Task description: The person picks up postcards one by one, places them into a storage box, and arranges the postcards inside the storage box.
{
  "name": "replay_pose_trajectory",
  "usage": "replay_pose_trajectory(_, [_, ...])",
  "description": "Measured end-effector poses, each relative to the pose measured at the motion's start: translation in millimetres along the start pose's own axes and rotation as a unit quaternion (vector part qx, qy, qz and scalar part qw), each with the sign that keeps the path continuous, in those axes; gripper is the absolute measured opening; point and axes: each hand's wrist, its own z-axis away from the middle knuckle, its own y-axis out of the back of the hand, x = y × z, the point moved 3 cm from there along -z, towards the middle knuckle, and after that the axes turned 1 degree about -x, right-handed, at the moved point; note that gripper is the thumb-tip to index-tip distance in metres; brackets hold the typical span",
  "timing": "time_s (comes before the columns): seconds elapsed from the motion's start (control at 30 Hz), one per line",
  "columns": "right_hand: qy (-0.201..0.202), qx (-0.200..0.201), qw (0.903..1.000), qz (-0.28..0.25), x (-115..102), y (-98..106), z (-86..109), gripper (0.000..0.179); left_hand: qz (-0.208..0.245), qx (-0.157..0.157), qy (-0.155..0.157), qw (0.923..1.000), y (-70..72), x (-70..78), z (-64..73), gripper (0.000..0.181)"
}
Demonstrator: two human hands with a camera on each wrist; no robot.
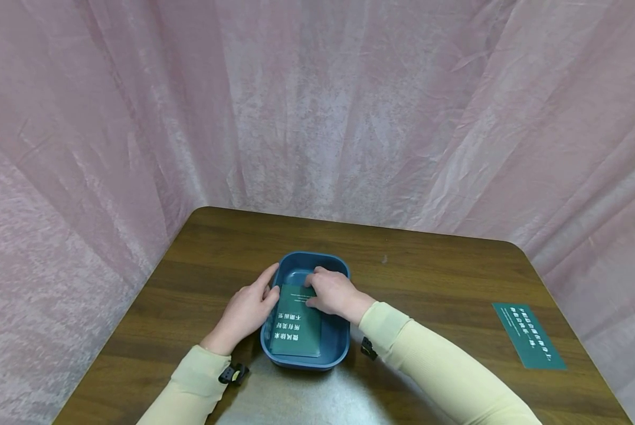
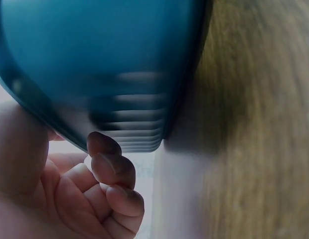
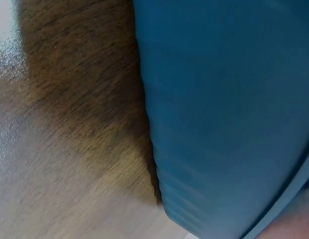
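Observation:
A blue plastic basin (image 1: 331, 353) stands on the table, and inside it lies a dark green card (image 1: 305, 321) with white print. My left hand (image 1: 246, 310) grips the basin's left rim, thumb over the edge. In the left wrist view, curled fingers (image 2: 114, 169) touch the basin's ribbed outer wall (image 2: 129, 64). Reaching over the right rim, my right hand (image 1: 334, 292) pinches the card near its far right corner; some fingertips are hidden. The right wrist view shows mostly the basin's outer wall (image 3: 229, 109), with a sliver of hand at the lower right.
Another green card (image 1: 530, 336) with white print lies flat near the table's right edge. The wooden table (image 1: 429, 265) has rounded far corners. Pink velvet curtains (image 1: 317, 118) hang behind it and at both sides.

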Motion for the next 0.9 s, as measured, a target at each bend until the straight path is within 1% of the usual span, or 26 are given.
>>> replay_pose_trajectory(0.27, [0.007, -0.003, 1.0000, 0.000, -0.1, 1.6, 1.2, 0.039, 0.001, -0.001, -0.001, 1.0000, -0.4, 0.5, -0.1, 0.061])
replay_pose_trajectory(0.6, [-0.003, -0.015, 0.9999, 0.004, -0.2, 0.3, 0.8, 0.040, -0.002, 0.003, -0.004, 1.0000, -0.2, 0.9, 0.5, 0.061])
replay_pose_trajectory(0.9, [-0.007, -0.024, 0.9997, 0.006, -0.1, 0.9, 0.0, 0.040, 0.001, -0.002, -0.002, 1.0000, -0.9, 1.3, 0.3, 0.061])
